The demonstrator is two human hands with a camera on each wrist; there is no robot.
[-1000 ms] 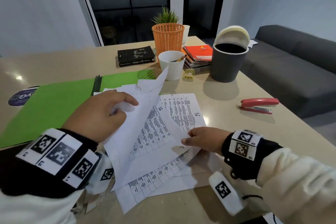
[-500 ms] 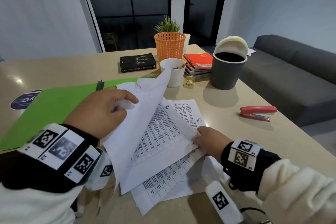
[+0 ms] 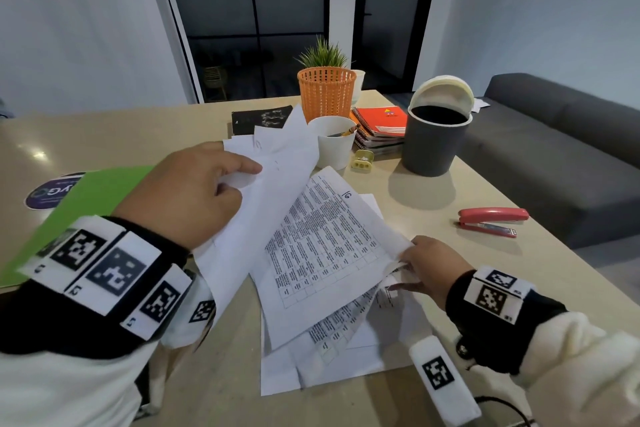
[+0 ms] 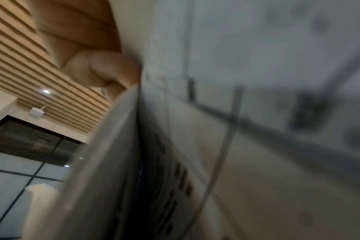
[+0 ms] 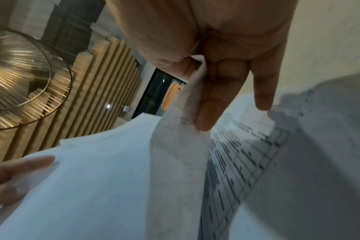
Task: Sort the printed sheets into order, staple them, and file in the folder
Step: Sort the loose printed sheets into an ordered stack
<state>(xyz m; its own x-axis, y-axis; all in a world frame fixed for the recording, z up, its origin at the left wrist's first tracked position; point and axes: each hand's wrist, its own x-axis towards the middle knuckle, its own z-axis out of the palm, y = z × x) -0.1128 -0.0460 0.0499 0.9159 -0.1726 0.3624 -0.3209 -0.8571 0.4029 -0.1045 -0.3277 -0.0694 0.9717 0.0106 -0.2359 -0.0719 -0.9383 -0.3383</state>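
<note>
1. On the table (image 3: 433, 218), printed sheets (image 3: 322, 253) lie fanned; left hand (image 3: 187, 198) grips a lifted bunch
2. Right hand (image 3: 429, 267) pinches a sheet's edge
3. Green folder (image 3: 86, 194) left, red stapler (image 3: 491, 220) right

You face a beige table (image 3: 433, 229) in a dim room with plain pale walls (image 3: 79, 28). Beyond its far edge, dark glass panels in black frames (image 3: 249, 17) flank a white pillar (image 3: 341, 10). A grey sofa (image 3: 561, 149) sits just beside the table on your right. Overhead, wooden slats (image 4: 16, 53) line the ceiling, dotted with small spotlights (image 4: 45, 91), and a round ribbed lamp (image 5: 21, 73) glows warmly.
</note>
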